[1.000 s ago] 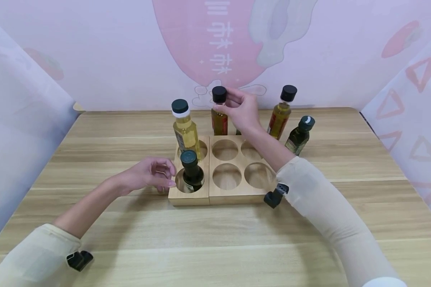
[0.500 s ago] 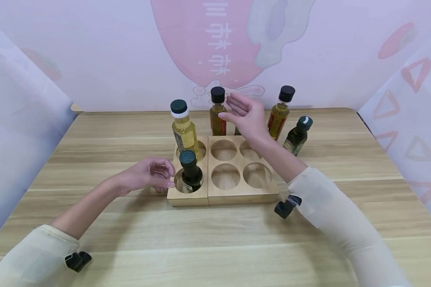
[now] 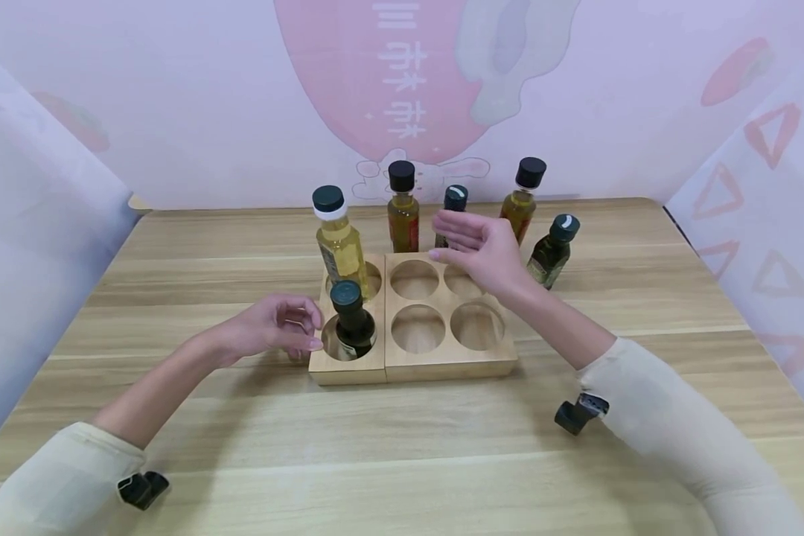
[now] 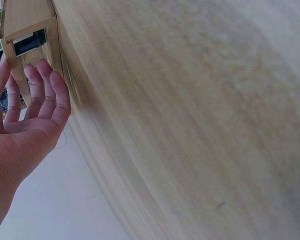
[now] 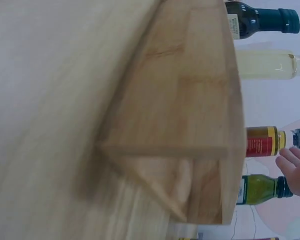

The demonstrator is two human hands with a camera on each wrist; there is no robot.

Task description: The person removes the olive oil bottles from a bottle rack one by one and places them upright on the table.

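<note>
My left hand [image 3: 278, 331], loosely curled and holding nothing, is at the left end of the wooden rack [image 3: 452, 366]; in the left wrist view its fingertips come right up to the rack's end [image 4: 30, 17]. A dark bottle [image 3: 355, 331] stands in the rack's front left hole, and a pale yellow oil bottle [image 3: 343, 253] in the hole behind it. Over the rack's back right part, my right hand [image 3: 485, 249] is held with fingers extended and thumb apart, gripping nothing. It partly covers a green-capped bottle [image 3: 455, 199]. Left of that stands a black-capped oil bottle [image 3: 403, 219] behind the rack.
A second black-capped oil bottle [image 3: 521, 205] stands behind my right hand, its lower part hidden. To the right of the rack is a small dark green bottle [image 3: 549, 257]. A printed cloth [image 3: 241, 112] hangs along the back edge of the wooden table [image 3: 348, 461].
My right hand has let go of the black-capped bottle at the back and moved right and toward me, uncovering the green-capped bottle's top. My left hand has stayed put.
</note>
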